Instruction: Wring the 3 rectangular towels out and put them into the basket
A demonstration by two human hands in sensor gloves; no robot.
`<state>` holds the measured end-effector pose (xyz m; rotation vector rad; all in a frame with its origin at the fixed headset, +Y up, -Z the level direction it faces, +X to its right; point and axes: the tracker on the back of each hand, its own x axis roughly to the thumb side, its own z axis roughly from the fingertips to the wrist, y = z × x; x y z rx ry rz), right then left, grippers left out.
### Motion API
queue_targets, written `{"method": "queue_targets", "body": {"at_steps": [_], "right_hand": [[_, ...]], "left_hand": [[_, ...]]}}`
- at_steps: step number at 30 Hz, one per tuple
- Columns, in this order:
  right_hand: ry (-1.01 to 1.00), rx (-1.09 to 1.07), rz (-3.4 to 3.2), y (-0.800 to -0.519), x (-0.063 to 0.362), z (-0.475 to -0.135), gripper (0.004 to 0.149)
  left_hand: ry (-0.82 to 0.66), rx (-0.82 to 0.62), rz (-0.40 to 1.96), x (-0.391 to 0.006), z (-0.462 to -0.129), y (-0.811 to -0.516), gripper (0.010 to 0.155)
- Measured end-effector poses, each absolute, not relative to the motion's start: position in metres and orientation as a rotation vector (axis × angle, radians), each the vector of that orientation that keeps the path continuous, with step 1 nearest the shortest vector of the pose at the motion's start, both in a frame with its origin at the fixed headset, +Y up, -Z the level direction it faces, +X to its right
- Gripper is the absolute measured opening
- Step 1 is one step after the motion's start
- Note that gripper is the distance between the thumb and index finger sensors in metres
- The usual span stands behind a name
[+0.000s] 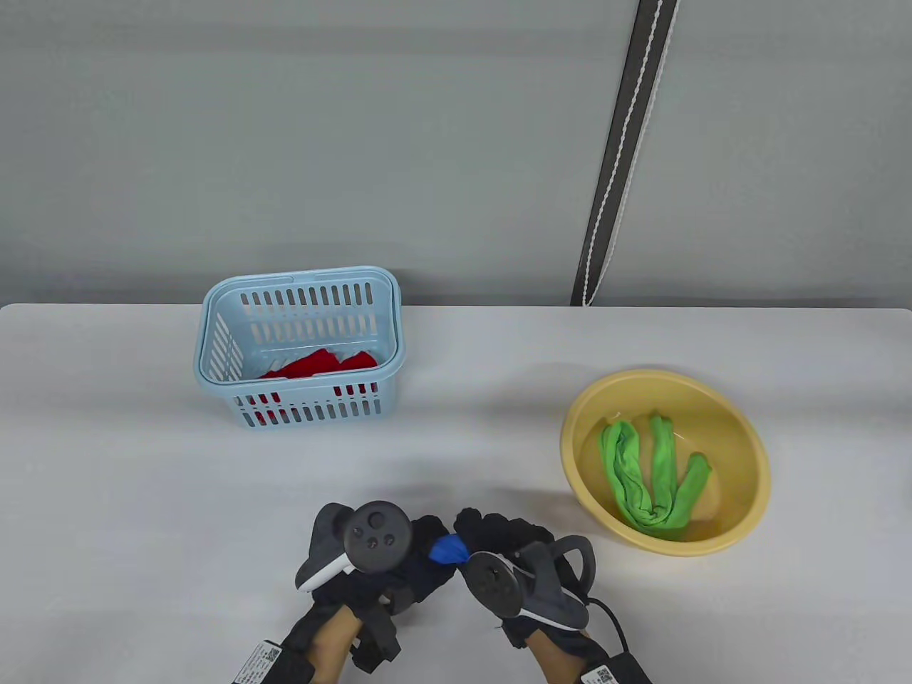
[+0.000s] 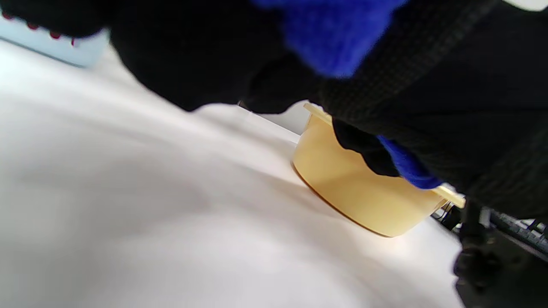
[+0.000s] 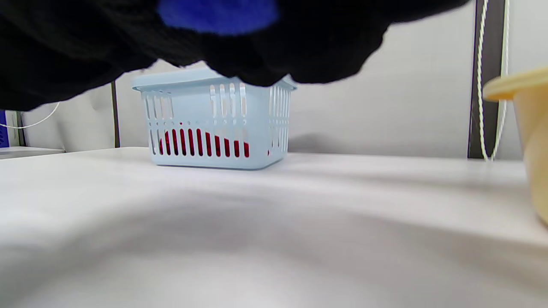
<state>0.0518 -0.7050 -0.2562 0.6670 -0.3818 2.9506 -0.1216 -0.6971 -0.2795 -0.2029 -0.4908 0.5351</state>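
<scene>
A blue towel [image 1: 449, 548] is bunched between both gloved hands near the table's front edge; only a small patch shows. My left hand [image 1: 417, 552] grips its left end and my right hand [image 1: 484, 534] grips its right end, fingers curled round it. The blue towel [image 2: 338, 38] fills the top of the left wrist view, and the blue towel [image 3: 218, 15] shows under black fingers in the right wrist view. A red towel [image 1: 320, 365] lies in the light blue basket [image 1: 303, 285] at the back left. A green towel [image 1: 652, 474] lies in the yellow basin [image 1: 741, 427] at the right.
The white table [image 1: 142, 499] ends at a grey wall behind the basket. A dark strip with a white cord [image 1: 620, 157] hangs on the wall at the back right. A cable [image 1: 613, 627] trails from my right wrist.
</scene>
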Motion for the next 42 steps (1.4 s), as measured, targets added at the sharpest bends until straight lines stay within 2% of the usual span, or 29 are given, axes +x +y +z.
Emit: {"method": "queue_targets", "body": {"at_steps": [8, 12, 24, 34, 37, 42], "right_hand": [[-0.626, 0.751, 2.928, -0.697, 0.055, -0.253, 0.040], [-0.665, 0.763, 2.922, -0.692, 0.055, -0.251, 0.041], [-0.742, 0.764, 2.883, -0.690, 0.059, -0.253, 0.042], [-0.886, 0.807, 2.825, -0.683, 0.060, -0.248, 0.042], [-0.945, 0.836, 2.792, -0.680, 0.061, -0.248, 0.042], [-0.928, 0.836, 2.767, -0.680, 0.065, -0.250, 0.042]], "left_hand": [[-0.489, -0.445, 0.811, -0.126, -0.287, -0.702, 0.046], [-0.492, -0.636, 0.994, -0.127, -0.291, -0.711, 0.045], [-0.510, -0.981, 1.462, -0.112, -0.288, -0.746, 0.042], [-0.620, -1.169, 1.744, -0.096, -0.279, -0.756, 0.039], [-0.656, -1.207, 1.820, -0.089, -0.276, -0.756, 0.039], [-0.655, -1.214, 1.877, -0.083, -0.273, -0.756, 0.039]]}}
